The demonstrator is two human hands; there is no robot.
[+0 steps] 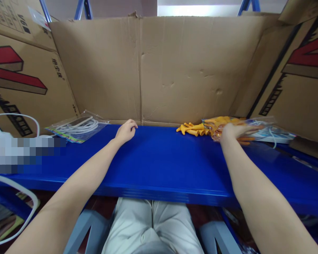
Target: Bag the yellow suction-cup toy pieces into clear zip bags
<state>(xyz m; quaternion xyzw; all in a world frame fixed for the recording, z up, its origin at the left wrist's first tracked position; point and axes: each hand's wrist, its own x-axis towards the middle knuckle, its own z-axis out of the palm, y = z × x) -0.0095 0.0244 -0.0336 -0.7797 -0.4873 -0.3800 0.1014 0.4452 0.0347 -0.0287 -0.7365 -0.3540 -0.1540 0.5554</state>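
yellow toys (194,129) — under right hand (231,131)

Blue shelf (159,158), centre of frame: painted metal by the look, smooth, with a soft sheen along the front edge. Cardboard wall (175,67) behind: matt brown corrugated board, creased and dented, rough at the top edge. Clear bag (76,127), left: thin glossy plastic film, crinkled, over smooth white cord. Orange gloves (194,129), right of centre: rubbery, slightly shiny; the packet under the right hand (233,131) is glossy plastic wrap. Trousers (151,225), bottom: pale matt cloth.
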